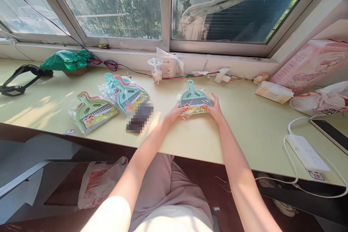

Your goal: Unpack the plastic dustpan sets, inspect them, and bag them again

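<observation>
A teal mini dustpan and brush set (193,96) in clear plastic wrap lies in front of me on the pale table, its handle pointing to the window. My left hand (175,111) grips its lower left corner. On the lower right corner my right hand (213,108) has hold of it, thumb on top and a finger raised. Both thumbs rest near the yellow printed label. To the left lie more wrapped sets: a green dustpan set (95,110) with a pink one under it, and a pile of teal dustpan sets (130,94) with pink between.
A blurred dark object (140,117) lies left of my arms. At the back stand a drink cup (157,72) and a cable run. Headphones (19,79) and a green bag (66,59) sit far left. On the right are a tissue box (274,92), a power strip (307,152) and a phone (331,132).
</observation>
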{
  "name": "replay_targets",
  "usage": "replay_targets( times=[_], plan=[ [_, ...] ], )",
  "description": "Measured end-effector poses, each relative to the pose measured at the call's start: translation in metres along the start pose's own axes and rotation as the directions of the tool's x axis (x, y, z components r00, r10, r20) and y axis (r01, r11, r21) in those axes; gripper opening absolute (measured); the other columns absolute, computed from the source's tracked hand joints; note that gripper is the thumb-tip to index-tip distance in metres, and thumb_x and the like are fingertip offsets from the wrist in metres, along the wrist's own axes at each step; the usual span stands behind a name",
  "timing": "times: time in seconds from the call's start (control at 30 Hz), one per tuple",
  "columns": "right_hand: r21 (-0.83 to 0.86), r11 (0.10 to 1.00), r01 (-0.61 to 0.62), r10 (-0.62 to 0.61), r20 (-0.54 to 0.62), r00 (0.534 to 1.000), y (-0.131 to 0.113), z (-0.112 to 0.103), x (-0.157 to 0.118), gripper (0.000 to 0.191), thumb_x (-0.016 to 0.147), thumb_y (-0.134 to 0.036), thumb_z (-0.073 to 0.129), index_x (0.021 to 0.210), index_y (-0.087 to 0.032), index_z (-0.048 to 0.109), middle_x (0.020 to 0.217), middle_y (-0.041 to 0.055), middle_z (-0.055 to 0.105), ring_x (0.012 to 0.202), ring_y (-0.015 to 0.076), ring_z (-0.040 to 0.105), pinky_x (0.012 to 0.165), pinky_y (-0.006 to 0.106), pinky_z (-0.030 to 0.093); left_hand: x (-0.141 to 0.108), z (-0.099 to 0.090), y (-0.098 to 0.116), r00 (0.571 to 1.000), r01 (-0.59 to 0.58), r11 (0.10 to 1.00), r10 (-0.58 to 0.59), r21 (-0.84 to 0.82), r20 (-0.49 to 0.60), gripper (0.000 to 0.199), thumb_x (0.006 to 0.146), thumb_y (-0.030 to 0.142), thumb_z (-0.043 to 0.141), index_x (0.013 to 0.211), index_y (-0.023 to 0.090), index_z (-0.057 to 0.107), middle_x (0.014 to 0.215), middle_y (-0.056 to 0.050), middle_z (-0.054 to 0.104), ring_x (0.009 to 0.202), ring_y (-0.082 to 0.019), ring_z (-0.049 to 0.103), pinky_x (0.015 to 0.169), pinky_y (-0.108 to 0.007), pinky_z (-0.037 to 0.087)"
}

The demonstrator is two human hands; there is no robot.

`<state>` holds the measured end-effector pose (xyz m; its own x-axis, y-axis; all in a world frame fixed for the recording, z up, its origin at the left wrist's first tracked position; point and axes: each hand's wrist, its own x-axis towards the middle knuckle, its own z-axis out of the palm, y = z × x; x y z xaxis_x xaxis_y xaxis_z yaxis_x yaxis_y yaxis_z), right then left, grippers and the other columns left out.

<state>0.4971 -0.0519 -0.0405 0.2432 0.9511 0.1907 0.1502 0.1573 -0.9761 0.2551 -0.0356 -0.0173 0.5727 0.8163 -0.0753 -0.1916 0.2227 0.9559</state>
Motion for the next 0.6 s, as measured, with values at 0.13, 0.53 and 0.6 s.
replay_targets(
  times=[0.13,0.53,0.6],
  plan=[
    [0.256,0.958,-0.131,0.158,-0.090,0.983,0.008,-0.003,0.007,0.085,0.056,-0.033,0.083,0.135,-0.020,0.052,0.110,0.0080,0.071,0.096,0.0234,0.068,0.087,0.042,0.056,-0.003,0.007,0.005,0.995,-0.028,0.998,0.023,0.053,0.092,0.092,0.076,0.037,0.075,0.149,0.026,0.021,0.128,-0.019,0.059,0.092,-0.026,0.069,0.077,-0.041,0.058],
    [0.206,0.978,-0.013,0.036,-0.107,0.994,-0.001,0.008,0.002,0.079,0.059,-0.042,0.082,0.131,-0.020,0.056,0.106,0.0099,0.070,0.094,0.0239,0.068,0.088,0.043,0.056,0.017,0.004,-0.008,0.918,-0.111,0.966,0.190,0.234,-0.348,0.058,0.080,0.031,0.068,0.134,0.017,0.053,0.106,-0.010,0.067,0.096,-0.023,0.063,0.064,-0.027,0.056],
    [0.200,0.980,-0.008,0.025,-0.080,0.996,-0.004,0.010,0.001,0.082,0.059,-0.045,0.083,0.132,-0.021,0.055,0.103,0.0096,0.070,0.094,0.0245,0.067,0.089,0.044,0.055,0.018,-0.001,-0.005,0.917,-0.077,0.975,0.152,0.209,-0.370,0.040,0.083,0.030,0.063,0.119,0.013,0.062,0.099,-0.009,0.068,0.089,-0.022,0.064,0.060,-0.027,0.056]
  ],
)
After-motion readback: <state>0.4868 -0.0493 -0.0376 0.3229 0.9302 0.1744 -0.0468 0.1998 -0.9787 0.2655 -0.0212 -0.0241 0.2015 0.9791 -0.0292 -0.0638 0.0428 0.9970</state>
